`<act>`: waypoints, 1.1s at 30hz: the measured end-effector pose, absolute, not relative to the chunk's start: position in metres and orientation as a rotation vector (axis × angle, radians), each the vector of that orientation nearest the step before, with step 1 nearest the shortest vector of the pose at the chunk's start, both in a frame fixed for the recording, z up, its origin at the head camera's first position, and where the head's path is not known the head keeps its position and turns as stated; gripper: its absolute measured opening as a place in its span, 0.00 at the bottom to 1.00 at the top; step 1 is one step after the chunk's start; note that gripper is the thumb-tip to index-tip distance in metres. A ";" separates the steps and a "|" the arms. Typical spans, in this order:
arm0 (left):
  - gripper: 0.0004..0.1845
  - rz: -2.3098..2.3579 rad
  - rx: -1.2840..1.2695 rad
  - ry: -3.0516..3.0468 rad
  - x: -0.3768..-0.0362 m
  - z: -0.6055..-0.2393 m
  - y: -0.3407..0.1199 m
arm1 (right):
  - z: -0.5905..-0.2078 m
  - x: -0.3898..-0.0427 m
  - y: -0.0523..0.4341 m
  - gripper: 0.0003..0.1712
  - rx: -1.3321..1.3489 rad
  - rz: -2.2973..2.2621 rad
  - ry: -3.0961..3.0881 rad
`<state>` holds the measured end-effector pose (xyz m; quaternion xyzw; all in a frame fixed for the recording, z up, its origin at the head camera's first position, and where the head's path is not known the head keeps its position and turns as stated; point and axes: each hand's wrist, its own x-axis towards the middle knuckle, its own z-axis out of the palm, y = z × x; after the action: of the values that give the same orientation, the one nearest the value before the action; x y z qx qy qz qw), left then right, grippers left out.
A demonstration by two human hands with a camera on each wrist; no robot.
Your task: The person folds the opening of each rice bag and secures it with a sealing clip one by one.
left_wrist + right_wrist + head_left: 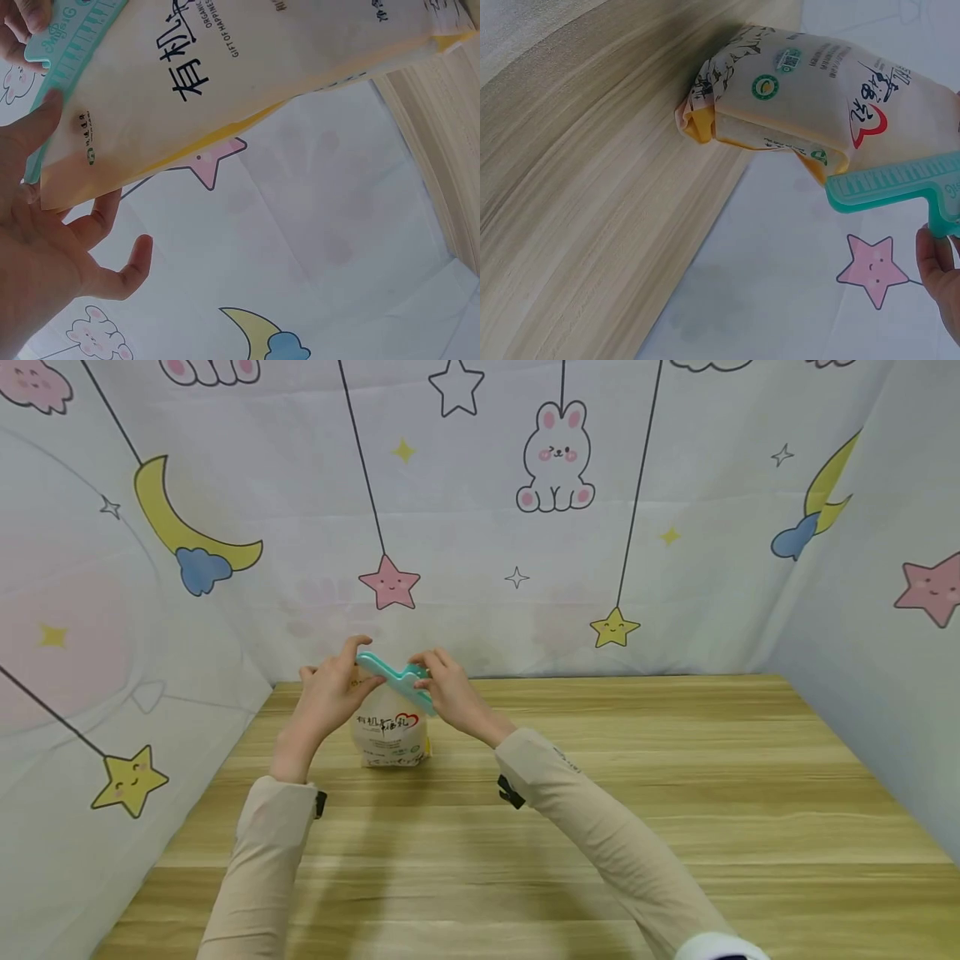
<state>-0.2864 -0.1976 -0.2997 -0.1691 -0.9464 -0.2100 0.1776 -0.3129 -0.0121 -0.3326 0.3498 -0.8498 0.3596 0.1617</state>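
Note:
A pale printed bag (386,742) with yellow side edges stands upright on the wooden table. Across its top lies a turquoise bag clip (399,679), slanting down to the right in the head view. My left hand (324,700) grips the clip's left end and the bag's top corner; in the left wrist view its thumb lies on the clip (75,52), with the other fingers spread behind the bag. My right hand (453,693) pinches the clip's handle near the middle. In the right wrist view the clip's toothed arm (885,182) runs along the bag's top.
The wooden table (600,827) stretches to the right and toward me. White cloth walls (480,510) printed with stars, moons and rabbits enclose it at the back and both sides. The bag stands near the table's back left.

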 end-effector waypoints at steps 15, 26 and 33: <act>0.21 -0.585 -0.493 -2.657 -0.289 -0.299 -0.196 | -0.336 -0.315 -0.006 0.18 1.051 1.063 -2.399; 0.20 -0.581 -0.495 -2.628 -0.288 -0.301 -0.197 | -0.339 -0.315 -0.005 0.20 1.041 1.005 -2.426; 0.19 -0.556 -0.500 -2.572 -0.286 -0.302 -0.197 | -0.341 -0.313 -0.005 0.24 1.039 1.034 -2.420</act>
<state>-0.2864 -0.1969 -0.3016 -0.1818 -0.9346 -0.2020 0.2295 -0.3131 -0.0046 -0.3405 0.3628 -0.8449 0.3610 0.1554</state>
